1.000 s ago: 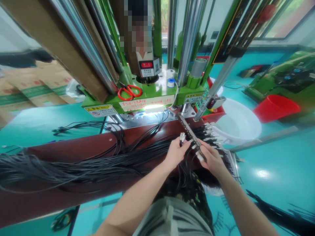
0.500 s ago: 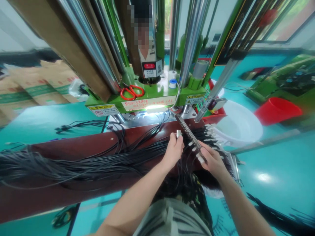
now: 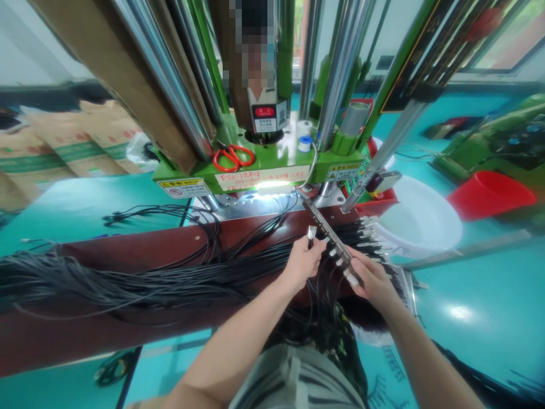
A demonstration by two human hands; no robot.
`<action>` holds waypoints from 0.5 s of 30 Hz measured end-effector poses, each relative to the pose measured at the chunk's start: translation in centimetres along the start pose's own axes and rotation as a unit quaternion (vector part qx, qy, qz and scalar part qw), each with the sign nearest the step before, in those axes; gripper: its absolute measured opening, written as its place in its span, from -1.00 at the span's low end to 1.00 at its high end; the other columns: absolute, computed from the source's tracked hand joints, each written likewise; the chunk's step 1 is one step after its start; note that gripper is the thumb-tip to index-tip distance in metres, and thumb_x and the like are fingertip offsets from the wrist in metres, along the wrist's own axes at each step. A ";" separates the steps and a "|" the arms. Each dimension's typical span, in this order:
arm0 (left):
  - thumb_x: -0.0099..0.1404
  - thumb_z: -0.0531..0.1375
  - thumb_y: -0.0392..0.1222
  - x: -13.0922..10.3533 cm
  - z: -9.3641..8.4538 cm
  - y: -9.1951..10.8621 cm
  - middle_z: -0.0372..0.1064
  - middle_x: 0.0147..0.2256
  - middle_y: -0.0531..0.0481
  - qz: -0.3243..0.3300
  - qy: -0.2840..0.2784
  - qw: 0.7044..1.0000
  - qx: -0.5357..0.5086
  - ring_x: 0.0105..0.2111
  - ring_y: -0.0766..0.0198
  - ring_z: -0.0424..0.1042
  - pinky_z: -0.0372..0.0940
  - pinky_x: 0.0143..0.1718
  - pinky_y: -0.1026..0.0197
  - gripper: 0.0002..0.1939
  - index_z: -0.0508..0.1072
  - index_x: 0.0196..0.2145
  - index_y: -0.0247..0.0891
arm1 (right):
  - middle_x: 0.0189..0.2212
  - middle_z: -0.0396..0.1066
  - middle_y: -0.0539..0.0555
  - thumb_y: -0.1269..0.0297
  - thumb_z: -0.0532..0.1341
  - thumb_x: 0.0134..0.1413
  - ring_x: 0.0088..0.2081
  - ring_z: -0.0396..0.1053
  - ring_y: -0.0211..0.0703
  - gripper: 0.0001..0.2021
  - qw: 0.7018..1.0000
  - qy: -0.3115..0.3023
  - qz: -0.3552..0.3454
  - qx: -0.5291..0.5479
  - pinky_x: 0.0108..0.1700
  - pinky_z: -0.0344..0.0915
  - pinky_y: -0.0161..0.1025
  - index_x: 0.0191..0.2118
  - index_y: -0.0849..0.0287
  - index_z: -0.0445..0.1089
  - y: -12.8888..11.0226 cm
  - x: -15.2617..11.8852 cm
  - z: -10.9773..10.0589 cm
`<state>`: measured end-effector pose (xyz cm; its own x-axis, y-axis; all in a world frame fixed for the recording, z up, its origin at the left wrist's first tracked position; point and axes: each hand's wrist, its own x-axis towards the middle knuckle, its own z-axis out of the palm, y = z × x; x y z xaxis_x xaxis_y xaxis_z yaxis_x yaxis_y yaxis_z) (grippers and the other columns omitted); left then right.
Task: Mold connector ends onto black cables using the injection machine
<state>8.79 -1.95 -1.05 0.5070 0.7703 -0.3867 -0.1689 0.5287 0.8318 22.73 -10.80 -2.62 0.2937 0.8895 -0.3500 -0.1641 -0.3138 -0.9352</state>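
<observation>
My left hand (image 3: 301,264) is closed around a black cable plug (image 3: 312,234), its silvery metal end pointing up between thumb and fingers. Close to its fingertips runs a long dark metal bar (image 3: 330,232), slanting from the press down toward me. My right hand (image 3: 371,278) grips the bar's near end. Several pale connectors (image 3: 339,258) sit along the bar's left side, with black cables hanging below them. Whether the left fingertips touch the bar, I cannot tell. Under both hands lies a thick bundle of black cables (image 3: 170,278).
A green press (image 3: 264,162) with steel columns stands in front, carrying red-handled scissors (image 3: 227,159) and a tape roll (image 3: 305,143). The brown bench (image 3: 85,250) bears the cables. To the right are a white tub (image 3: 426,221) and a red bucket (image 3: 489,196).
My left hand has moved slightly right, closer to the bar, and more of the plug shows above its fingers. My right hand still holds the bar. The whole view has shifted slightly.
</observation>
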 end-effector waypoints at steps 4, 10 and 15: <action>-0.01 0.25 0.01 0.0 -0.1 0.0 -0.10 -0.76 0.28 0.000 -0.001 1.000 0.000 -0.80 0.58 -0.15 -0.28 -0.80 0.46 -0.63 0.14 -0.53 -0.24 | -0.67 0.22 -0.06 0.03 0.23 -0.10 -0.72 -0.02 -0.45 -0.49 1.000 0.006 0.001 0.003 -0.74 -0.11 -0.47 0.01 0.10 0.35 -0.1 0.0 0.1; 0.01 0.24 -0.02 -0.2 0.1 0.1 -0.08 -0.75 0.28 -0.004 0.007 1.000 0.012 -0.80 0.57 -0.13 -0.26 -0.80 0.46 -0.65 0.14 -0.53 -0.24 | -0.64 0.25 -0.04 0.06 0.23 -0.11 -0.70 -0.01 -0.45 -0.53 1.000 0.024 0.005 0.012 -0.72 -0.12 -0.48 -0.02 0.10 0.37 -0.7 -0.4 0.5; 0.04 0.22 -0.04 -0.1 -0.1 0.1 -0.09 -0.76 0.27 0.020 0.010 0.999 0.035 -0.81 0.56 -0.14 -0.24 -0.80 0.45 -0.68 0.13 -0.54 -0.23 | -0.61 0.28 -0.03 0.07 0.22 -0.10 -0.69 0.02 -0.42 -0.53 1.000 0.021 -0.019 -0.007 -0.72 -0.09 -0.45 -0.01 0.08 0.37 -0.4 -0.5 0.5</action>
<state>8.67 -1.93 -0.94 0.4841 0.7976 -0.3598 -0.1287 0.4716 0.8724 22.20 -10.91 -2.06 0.3382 0.8864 -0.3160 -0.1392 -0.2850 -0.9484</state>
